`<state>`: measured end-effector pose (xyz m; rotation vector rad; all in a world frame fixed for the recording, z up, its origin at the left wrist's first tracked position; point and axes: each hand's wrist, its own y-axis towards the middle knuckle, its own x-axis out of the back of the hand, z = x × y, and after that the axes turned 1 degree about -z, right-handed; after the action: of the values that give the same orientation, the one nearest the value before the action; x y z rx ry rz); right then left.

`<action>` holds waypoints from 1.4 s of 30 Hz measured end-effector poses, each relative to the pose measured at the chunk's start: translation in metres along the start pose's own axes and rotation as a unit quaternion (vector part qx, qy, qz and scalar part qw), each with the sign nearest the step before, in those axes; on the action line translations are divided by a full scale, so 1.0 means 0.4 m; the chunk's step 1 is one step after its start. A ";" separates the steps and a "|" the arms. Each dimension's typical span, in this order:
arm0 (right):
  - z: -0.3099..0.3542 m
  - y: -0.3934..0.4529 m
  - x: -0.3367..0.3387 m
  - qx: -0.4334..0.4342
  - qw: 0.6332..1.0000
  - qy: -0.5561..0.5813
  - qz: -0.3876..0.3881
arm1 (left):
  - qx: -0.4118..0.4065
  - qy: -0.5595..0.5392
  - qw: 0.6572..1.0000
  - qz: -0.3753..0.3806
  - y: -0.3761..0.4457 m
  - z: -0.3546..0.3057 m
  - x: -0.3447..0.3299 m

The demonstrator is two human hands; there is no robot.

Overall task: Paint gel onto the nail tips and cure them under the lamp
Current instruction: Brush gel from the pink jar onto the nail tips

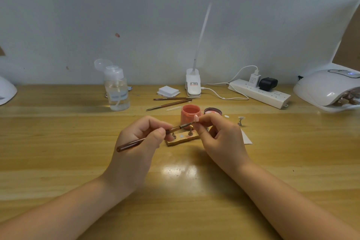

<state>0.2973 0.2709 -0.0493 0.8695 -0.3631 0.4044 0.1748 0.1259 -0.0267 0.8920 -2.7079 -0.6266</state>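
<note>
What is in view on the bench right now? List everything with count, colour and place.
gel pot: 1, coral, open, centre
pot lid: 1, dark, right of pot
nail tip: 1, pink, pinched in right hand
brush: 1, brown, in left hand
holder base: 1, wooden, under hands
spare brushes: 2, brown, behind pot
pump bottle: 1, clear, back left
pads: 1 stack, white
desk lamp: 1, white, clip base
power strip: 1, white
curing lamp: 1, white, far right
left hand: grip on brush
right hand: grip on nail tip

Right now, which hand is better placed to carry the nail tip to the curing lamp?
Right hand: it already pinches the nail tip, and the curing lamp stands on its side. The left hand holds the brush.
</note>
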 end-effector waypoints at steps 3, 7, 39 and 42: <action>-0.002 0.001 0.002 -0.012 1.000 0.005 0.001 | -0.002 -0.021 1.000 -0.018 0.002 0.000 0.005; 0.006 0.006 -0.001 -0.044 0.999 0.026 0.001 | 0.018 -0.033 0.996 -0.087 0.016 0.022 0.010; 0.009 0.043 0.066 -0.096 0.951 -0.285 0.072 | 0.066 -0.023 0.990 -0.126 0.031 0.050 0.015; -0.057 0.077 0.138 -0.215 0.914 -0.342 0.039 | 0.064 -0.020 0.990 -0.126 0.030 0.052 0.017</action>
<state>0.3334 0.3176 -0.0170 0.5366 -1.0968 0.0665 0.1564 0.1374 -0.0388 1.2803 -2.7198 -0.5269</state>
